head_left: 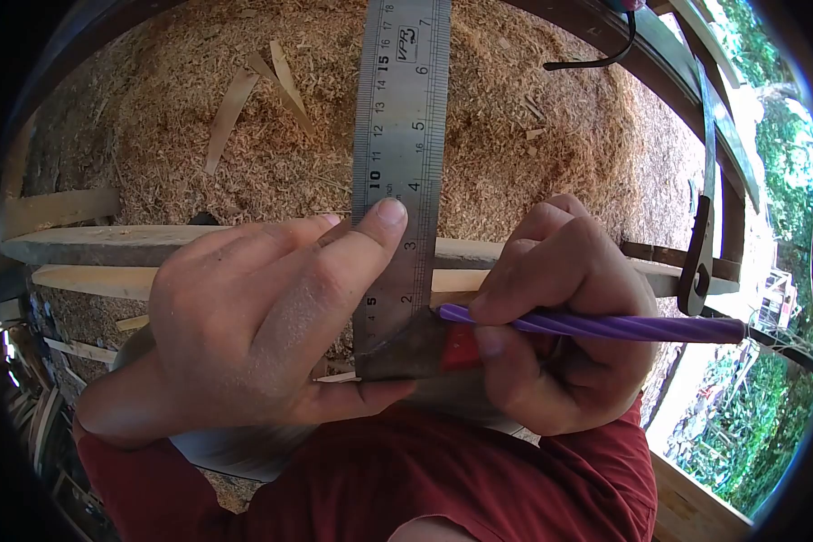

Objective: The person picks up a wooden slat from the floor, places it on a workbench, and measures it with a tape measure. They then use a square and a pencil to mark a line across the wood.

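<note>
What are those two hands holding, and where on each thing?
The left hand pins the steel ruler near its lower end, thumb on its face. The right hand holds a purple pen close to its tip.

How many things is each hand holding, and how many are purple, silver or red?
Purple: 1, the pen in the right hand.
Silver: 1, the steel ruler pressed by the left hand.
Red: 1, the small red piece under the pen.
Total: 3

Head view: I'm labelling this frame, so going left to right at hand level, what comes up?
Left hand → steel ruler → right hand → purple pen → dark hanging tool.
</note>
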Demonstrator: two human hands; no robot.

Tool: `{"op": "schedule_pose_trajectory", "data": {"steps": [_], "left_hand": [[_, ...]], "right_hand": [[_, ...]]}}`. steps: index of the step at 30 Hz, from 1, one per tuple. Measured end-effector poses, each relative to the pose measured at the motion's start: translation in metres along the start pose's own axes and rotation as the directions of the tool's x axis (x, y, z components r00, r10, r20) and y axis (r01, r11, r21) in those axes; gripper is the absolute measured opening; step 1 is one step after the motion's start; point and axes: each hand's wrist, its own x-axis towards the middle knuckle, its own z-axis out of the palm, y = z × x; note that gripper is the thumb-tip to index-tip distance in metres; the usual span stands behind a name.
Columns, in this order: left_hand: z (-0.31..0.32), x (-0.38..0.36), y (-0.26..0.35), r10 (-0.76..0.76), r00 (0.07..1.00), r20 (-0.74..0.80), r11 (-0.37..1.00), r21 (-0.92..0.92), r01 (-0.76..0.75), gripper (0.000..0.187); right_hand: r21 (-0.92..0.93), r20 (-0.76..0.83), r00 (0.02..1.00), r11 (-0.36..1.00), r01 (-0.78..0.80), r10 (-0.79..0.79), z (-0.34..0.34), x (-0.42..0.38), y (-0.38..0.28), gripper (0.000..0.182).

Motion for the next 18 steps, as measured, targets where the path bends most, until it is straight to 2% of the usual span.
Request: {"op": "schedule_pose_trajectory", "data": {"steps": [8,11,13,17,18], "left_hand": [[-0.001,-0.001,0.0,0.004,1.0,0.006,1.0,0.003,-0.004,0.108],[-0.002,0.0,0.001,-0.001,1.0,0.022,1.0,-0.009,0.001,0.109],[-0.003,0.001,0.001,0.008,1.0,0.016,1.0,0.025,-0.008,0.11],[-0.007,0.002,0.003,0.005,0.999,0.043,1.0,0.027,-0.006,0.111],[-0.008,0.002,0.003,-0.001,0.999,0.054,1.0,0.023,0.0,0.111]], "right_hand": [[-0.049,0.01,1.0,0.999,0.014,-0.013,0.001,0.0,0.003,0.018],[-0.103,-0.058,0.997,0.993,0.054,-0.06,0.003,-0.001,0.009,0.019],[0.045,-0.128,0.991,0.998,0.049,-0.043,0.003,-0.004,0.008,0.02],[0.04,-0.072,0.996,0.998,0.053,-0.05,-0.002,-0.003,0.006,0.018],[-0.012,-0.038,0.997,0.998,0.068,-0.068,-0.002,-0.001,0.005,0.018]]}}
